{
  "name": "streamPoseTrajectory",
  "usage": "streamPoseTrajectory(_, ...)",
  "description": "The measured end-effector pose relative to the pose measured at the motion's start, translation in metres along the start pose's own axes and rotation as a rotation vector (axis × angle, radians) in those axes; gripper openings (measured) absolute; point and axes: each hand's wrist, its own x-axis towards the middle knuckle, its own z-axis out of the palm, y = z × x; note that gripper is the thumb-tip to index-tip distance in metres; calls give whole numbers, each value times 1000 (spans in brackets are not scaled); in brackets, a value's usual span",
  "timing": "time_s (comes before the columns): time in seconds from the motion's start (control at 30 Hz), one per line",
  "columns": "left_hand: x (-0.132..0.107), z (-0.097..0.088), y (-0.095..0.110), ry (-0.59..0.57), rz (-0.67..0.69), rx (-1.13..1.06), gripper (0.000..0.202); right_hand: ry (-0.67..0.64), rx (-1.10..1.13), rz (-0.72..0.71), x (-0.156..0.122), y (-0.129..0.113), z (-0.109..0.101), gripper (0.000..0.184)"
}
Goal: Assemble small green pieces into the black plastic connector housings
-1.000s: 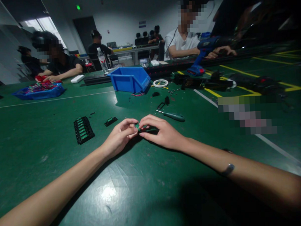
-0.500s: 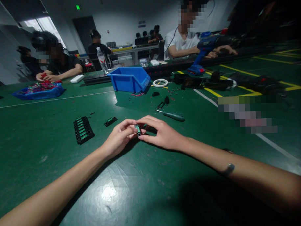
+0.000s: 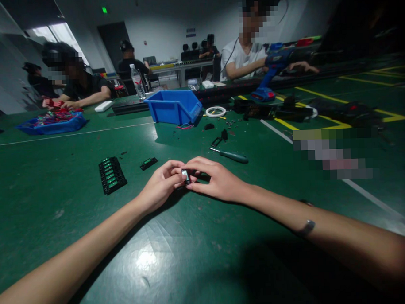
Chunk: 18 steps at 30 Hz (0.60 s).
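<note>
Between my two hands is a small circuit board in a black housing, its upper face now shining pale. My left hand pinches it from the left, thumb and fingers closed. From the right, my right hand grips the same piece, with thumb below and fingers above; parts of it are hidden by the fingers. Left of my hands lies a single similar black piece with a green board. Farther left, several such pieces sit side by side in a row. A screwdriver with a green handle lies beyond my right hand.
A blue bin stands ahead, beside a white coil. Small black parts and screws are scattered nearby. A blue cordless drill stands at right. Co-workers sit opposite, one at a blue tray of wires.
The piece in my hands has tilted slightly, so its face looks pale instead of green. My left fingers have shifted a little on it. The co-worker at left moved a red item leftward.
</note>
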Motion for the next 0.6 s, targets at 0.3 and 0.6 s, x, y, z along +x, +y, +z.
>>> streamPoseTrajectory(0.3, 0, -1, -1, -14, 17, 43, 29, -8, 0, 18, -1, 0, 0, 36)
streamPoseTrajectory(0.6, 1, -3, -3, -27, 30, 72, 30, -14, -10, 18, -1, 0, -1, 35)
